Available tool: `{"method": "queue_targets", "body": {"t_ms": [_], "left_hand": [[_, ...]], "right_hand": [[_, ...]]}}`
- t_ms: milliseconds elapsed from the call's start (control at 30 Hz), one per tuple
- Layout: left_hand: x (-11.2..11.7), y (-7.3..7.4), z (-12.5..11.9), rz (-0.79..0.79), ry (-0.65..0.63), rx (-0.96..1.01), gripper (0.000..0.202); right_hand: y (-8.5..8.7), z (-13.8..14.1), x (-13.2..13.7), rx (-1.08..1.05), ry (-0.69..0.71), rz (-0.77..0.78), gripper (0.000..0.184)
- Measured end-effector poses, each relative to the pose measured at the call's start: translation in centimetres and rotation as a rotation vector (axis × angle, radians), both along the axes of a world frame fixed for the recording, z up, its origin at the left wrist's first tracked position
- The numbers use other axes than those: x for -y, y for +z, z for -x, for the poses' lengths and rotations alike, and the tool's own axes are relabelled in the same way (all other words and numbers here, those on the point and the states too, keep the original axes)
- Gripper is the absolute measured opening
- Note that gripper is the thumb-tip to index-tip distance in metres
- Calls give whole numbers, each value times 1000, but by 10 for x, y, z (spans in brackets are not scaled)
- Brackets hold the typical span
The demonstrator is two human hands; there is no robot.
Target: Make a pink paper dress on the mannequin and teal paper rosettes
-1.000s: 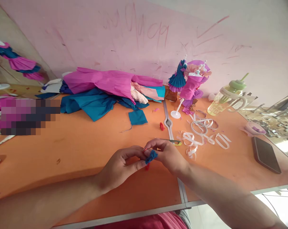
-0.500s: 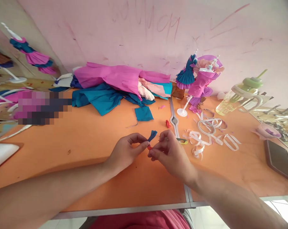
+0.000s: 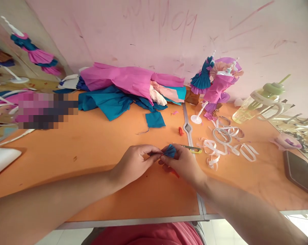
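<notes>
A small blue pleated piece point(image 3: 170, 150), paper-like and fanned out, is between my two hands over the orange table. My left hand point(image 3: 136, 165) pinches its gathered end with thumb and forefinger. My right hand point(image 3: 188, 165) is closed on the fanned side, fingertips meeting those of the left. Below the right fingers hangs a thin red strip point(image 3: 174, 174); its upper end is hidden. Just beyond the right hand lies a yellow-ended cutter point(image 3: 196, 150), partly covered. A blue square point(image 3: 155, 119) and a crumpled red bit point(image 3: 181, 131) lie farther back.
Pink sheets point(image 3: 123, 80) and teal sheets point(image 3: 105, 103) are heaped along the wall. Small dressed mannequins point(image 3: 219, 86) stand at the back right, near a green-lidded bottle point(image 3: 256, 100). White ribbon coils point(image 3: 224, 136) and a phone point(image 3: 299, 172) lie on the right.
The blue piece has shifted from upright above the left fingertips to the right, into the right hand's grip. The hands have drawn together, and the red strip now hangs under the right fingers.
</notes>
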State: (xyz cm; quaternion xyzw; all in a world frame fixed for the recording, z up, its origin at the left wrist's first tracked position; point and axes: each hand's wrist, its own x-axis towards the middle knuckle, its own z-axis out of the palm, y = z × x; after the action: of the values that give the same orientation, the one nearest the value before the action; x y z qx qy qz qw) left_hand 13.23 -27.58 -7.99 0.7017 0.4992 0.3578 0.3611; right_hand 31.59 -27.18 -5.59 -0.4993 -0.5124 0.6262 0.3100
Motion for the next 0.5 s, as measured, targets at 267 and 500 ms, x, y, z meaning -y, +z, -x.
{"method": "queue_targets", "body": {"t_ms": [267,500], "left_hand": [[-1,9,4,-12,-92,75,22],[-4,7,4,232,-76,288,28]], "right_hand": [[-2,0,1,35,-45,-65,27],[-8,0,4,130,-46,-202,18]]}}
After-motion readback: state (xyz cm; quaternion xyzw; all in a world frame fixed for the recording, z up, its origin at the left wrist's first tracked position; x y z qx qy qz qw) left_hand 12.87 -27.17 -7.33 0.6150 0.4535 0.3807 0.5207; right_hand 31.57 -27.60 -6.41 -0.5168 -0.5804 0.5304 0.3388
